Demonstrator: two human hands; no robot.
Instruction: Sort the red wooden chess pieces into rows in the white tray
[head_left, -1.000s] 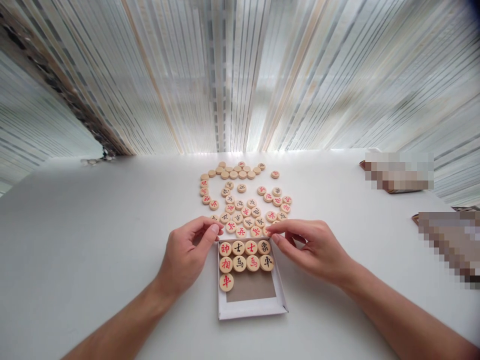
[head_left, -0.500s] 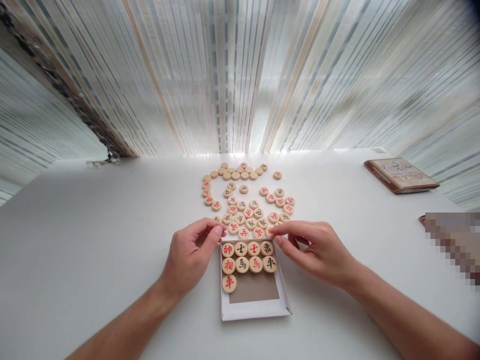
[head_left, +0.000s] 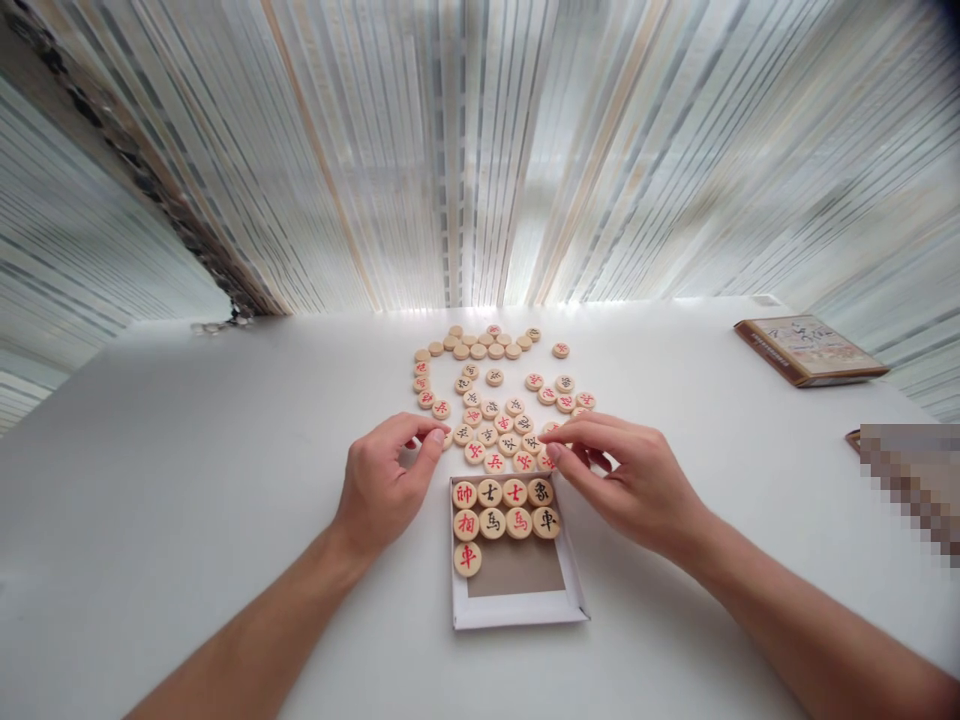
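My left hand [head_left: 394, 475] is at the left edge of a group of round wooden xiangqi pieces [head_left: 494, 462]. Its thumb and index finger come together over a partly covered piece, and whether they grip anything is hidden. My right hand [head_left: 626, 480] hovers at the group's right side, thumb and index fingertip slightly apart, close to a red-marked piece [head_left: 548, 459]. Between both hands lies a shallow white box [head_left: 517, 612]. Inside it, several pieces stand in two full rows, with one red piece [head_left: 468, 560] starting a third row at the left.
Farther back, plain-faced pieces [head_left: 478, 351] lie in a cluster, and marked pieces [head_left: 421, 384] curve down the left. A flat brown picture box [head_left: 814, 350] rests at the back right. A blurred brown item [head_left: 900, 480] is at the right edge. Striped curtains [head_left: 495, 150] hang behind the white table [head_left: 225, 450].
Both hands have moved slightly away from me, over the loose pieces. The view has shifted a little. The pieces in the box keep their arrangement.
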